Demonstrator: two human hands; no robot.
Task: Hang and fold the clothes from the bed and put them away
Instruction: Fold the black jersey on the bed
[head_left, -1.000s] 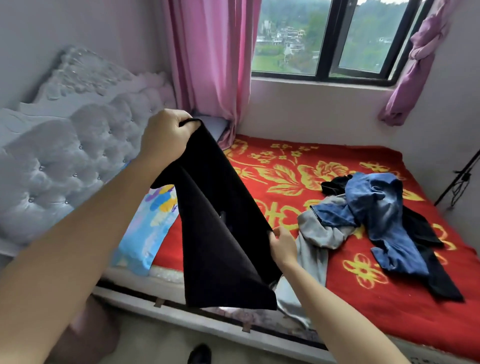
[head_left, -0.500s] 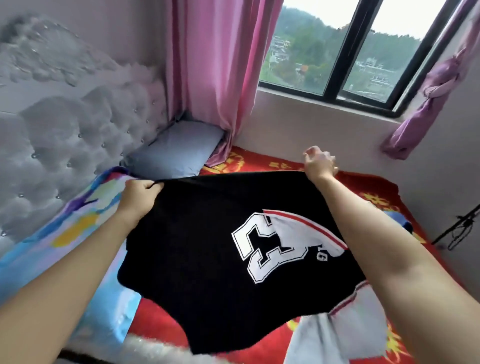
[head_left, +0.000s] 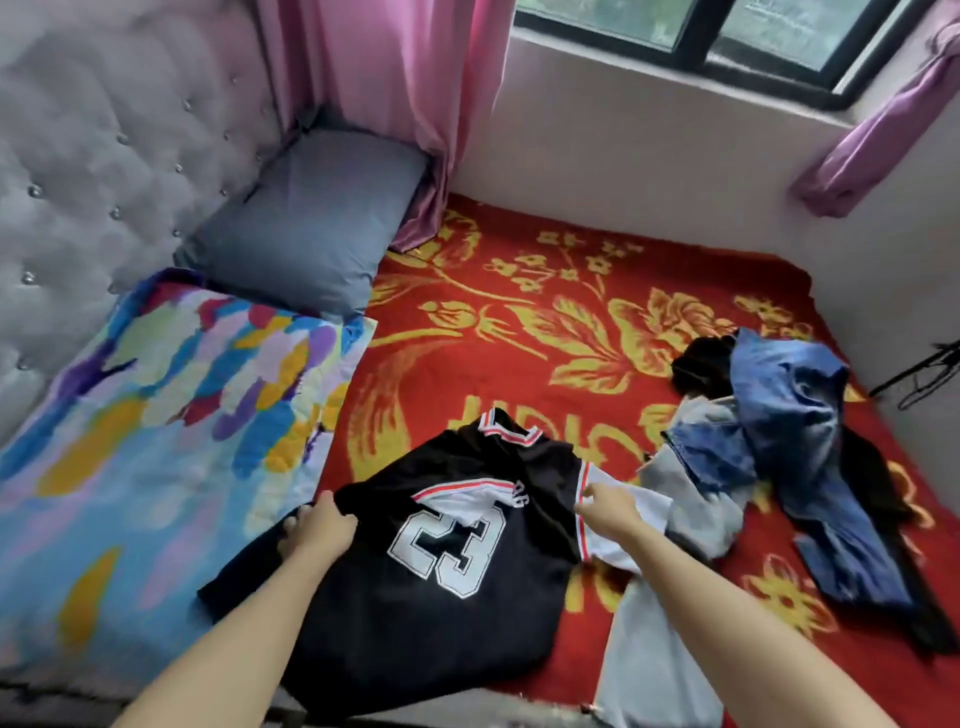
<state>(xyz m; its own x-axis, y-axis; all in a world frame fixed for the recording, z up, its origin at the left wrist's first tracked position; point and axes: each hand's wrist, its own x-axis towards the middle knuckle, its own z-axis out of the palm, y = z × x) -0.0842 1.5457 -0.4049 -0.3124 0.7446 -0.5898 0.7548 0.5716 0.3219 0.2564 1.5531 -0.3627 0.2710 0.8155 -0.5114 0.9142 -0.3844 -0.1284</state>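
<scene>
A black jersey (head_left: 415, 613) with a white 23 and red-white trim lies rumpled, number up, on the near part of the red bed cover (head_left: 467, 374). My left hand (head_left: 319, 530) grips its left edge, fingers curled round the cloth. My right hand (head_left: 608, 506) pinches the white sleeve part at its right side. To the right is a heap of clothes: blue jeans (head_left: 789, 431), a grey garment (head_left: 696, 499) and a black garment (head_left: 701, 358) underneath.
A colourful pillow (head_left: 156, 441) and a grey pillow (head_left: 311, 223) lie at the left by the tufted headboard (head_left: 78, 156). A pink curtain (head_left: 384, 78) hangs behind, and the window wall borders the bed's far side. A light grey cloth (head_left: 649, 670) hangs over the near edge.
The jersey, held stretched out in the air half a second ago, now lies on the bed. Both hands came down and nearer with it, and the view has tilted down.
</scene>
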